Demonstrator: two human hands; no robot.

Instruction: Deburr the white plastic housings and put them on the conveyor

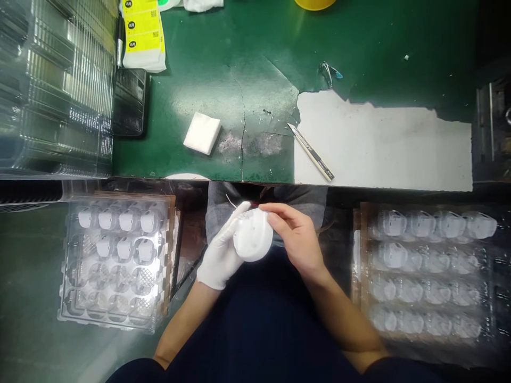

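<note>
White, rounded, plastic-looking part is over the grey-trousered lap, near side of the green table, broad face up, outline roundish, long axis unclear. White-gloved left hand has fingers clamped on its left side; bare right hand pinches its far-right edge.

yellow object cut off at top; white part partly hides the left hand

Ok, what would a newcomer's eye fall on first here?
Probably the round white part in the gloved left hand, the bare right hand at its rim, before the green bench. Then the utility knife, mostly on the bench's white patch. Clear trays of white pieces flank the lap.
</note>
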